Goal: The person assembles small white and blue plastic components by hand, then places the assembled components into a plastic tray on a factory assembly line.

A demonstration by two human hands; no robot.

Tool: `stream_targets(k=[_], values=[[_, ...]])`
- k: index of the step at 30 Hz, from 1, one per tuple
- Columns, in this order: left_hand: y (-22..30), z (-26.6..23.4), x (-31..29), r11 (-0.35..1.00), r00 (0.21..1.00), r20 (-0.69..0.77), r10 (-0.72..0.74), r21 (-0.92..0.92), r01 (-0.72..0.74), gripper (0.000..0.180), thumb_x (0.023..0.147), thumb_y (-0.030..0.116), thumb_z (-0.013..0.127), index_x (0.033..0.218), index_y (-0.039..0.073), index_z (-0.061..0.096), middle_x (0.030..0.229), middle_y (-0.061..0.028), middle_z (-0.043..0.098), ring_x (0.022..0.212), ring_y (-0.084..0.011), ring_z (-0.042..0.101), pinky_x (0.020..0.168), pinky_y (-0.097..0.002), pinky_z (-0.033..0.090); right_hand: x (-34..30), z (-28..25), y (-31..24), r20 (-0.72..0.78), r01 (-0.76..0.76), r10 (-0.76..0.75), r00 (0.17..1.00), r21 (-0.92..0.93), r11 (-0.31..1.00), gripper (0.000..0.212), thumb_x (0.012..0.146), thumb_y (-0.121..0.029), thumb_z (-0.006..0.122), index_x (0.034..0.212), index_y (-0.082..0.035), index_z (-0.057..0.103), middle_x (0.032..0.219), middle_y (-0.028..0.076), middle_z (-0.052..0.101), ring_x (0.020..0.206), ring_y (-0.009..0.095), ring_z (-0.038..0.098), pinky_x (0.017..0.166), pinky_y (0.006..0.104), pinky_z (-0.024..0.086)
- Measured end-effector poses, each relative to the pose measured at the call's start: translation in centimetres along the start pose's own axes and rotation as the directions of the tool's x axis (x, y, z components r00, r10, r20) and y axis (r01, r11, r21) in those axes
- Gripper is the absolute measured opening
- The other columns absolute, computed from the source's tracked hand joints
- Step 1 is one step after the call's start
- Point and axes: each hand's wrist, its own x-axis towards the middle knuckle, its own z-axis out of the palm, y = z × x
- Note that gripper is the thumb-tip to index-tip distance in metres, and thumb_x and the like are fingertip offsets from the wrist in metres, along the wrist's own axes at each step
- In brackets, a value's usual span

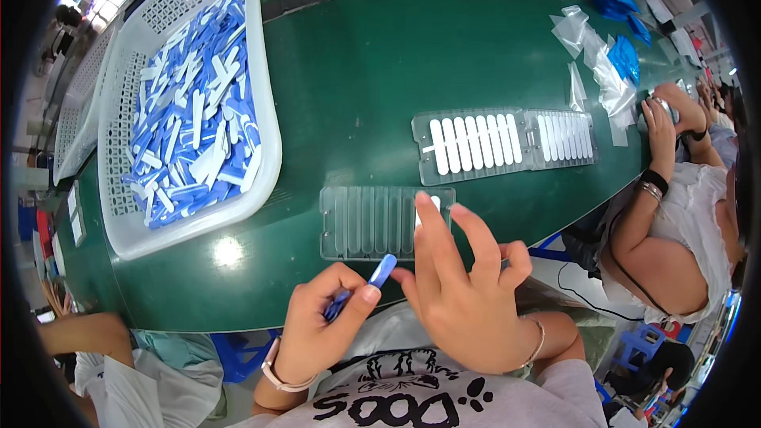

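Observation:
My left hand is closed around a few flat blue strips with rounded ends. One blue-and-white strip sticks out past its thumb. My right hand has its fingers spread, its index fingertip over the right end of a clear slotted plastic tray. A white strip shows there, partly hidden behind the fingers. The tray's other visible slots hold nothing. Farther back and right lies a second clear tray, its slots filled with white strips in two groups.
A white plastic basket heaped with blue-and-white strips stands at the left on the green table. Crumpled clear film and blue plastic wrap lie at the back right. Another person's hands work at the right edge.

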Motion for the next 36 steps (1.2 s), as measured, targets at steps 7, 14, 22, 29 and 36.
stream_targets(k=[7, 14, 22, 29, 36], values=[[-0.1, 0.0, 0.3, 0.991, 0.998, 0.038, -0.050, -0.120, 0.054, 0.012, 0.089, 0.011, 0.060, 0.083, 0.001, 0.054, 0.060, 0.0022, 0.050, 0.054, -0.0036, 0.036, 0.048, -0.0212, 0.030, 0.3, -1.3, 2.1, 0.070, -0.093, 0.071, 0.995, 0.379, 0.921, 0.042, 0.066, -0.028, 0.071, 0.098, -0.002, 0.065, 0.115, 0.011, 0.058, 0.102, 0.028, 0.050, 0.079, 0.0430, 0.030], [0.5, 0.4, 1.2, 0.989, 0.982, 0.123, 0.141, 0.020, -0.144, 0.009, 0.089, 0.009, 0.057, 0.094, 0.001, 0.056, 0.061, 0.0023, 0.049, 0.054, -0.0026, 0.037, 0.048, -0.0208, 0.030, 0.7, 0.7, 2.6, 0.179, -0.212, 0.201, 0.963, 0.964, 0.160, 0.023, 0.072, -0.004, 0.072, 0.093, -0.001, 0.063, 0.081, 0.009, 0.065, 0.061, 0.019, 0.059, 0.059, 0.0279, 0.047], [0.3, -0.6, 1.3, 0.992, 0.983, 0.181, 0.041, -0.127, -0.018, 0.011, 0.091, 0.011, 0.056, 0.097, 0.002, 0.056, 0.068, 0.0048, 0.048, 0.060, -0.0012, 0.036, 0.052, -0.0188, 0.030, 2.2, 0.6, 2.6, 0.220, -0.241, 0.148, 0.964, 0.959, 0.146, 0.018, 0.074, -0.001, 0.070, 0.091, -0.002, 0.065, 0.087, 0.010, 0.065, 0.069, 0.018, 0.061, 0.059, 0.0275, 0.047], [-0.8, -1.5, 1.4, 0.624, 0.942, 0.335, -0.014, -0.733, 0.270, 0.025, 0.095, 0.011, 0.045, 0.119, 0.005, 0.039, 0.083, -0.0045, 0.049, 0.059, -0.0055, 0.037, 0.051, -0.0203, 0.030, 2.5, 1.9, 3.5, -0.195, 0.098, 0.096, 0.976, 0.789, 0.607, 0.026, 0.063, -0.003, 0.074, 0.089, -0.005, 0.067, 0.096, 0.008, 0.064, 0.074, 0.019, 0.057, 0.063, 0.0297, 0.044], [-0.2, -1.5, 1.5, 0.816, 0.935, 0.347, -0.069, -0.520, 0.253, 0.024, 0.096, 0.009, 0.041, 0.118, 0.001, 0.039, 0.088, -0.0106, 0.056, 0.058, -0.0051, 0.042, 0.049, -0.0189, 0.033, 0.1, 0.6, 0.8, 0.035, 0.092, -0.097, 0.995, 0.124, 0.988, 0.040, 0.074, -0.043, 0.064, 0.099, -0.012, 0.064, 0.127, 0.010, 0.054, 0.098, 0.026, 0.044, 0.078, 0.0371, 0.031]])
